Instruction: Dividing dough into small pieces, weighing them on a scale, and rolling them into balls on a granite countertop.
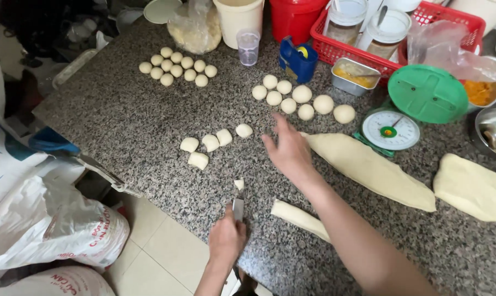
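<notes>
My left hand grips a small metal-bladed knife at the granite counter's near edge. A tiny cut bit of dough lies just beyond the blade. My right hand hovers open, fingers spread, over the counter at the left end of a long dough log. A shorter dough roll lies below my right forearm. Several cut dough pieces sit left of my right hand. Rolled dough balls lie in one group behind it and another at the far left.
A flat dough slab lies at the right. A kitchen scale with green pan, a red basket of jars, a metal tin, blue tape dispenser and plastic cup line the back. Sacks stand on the floor.
</notes>
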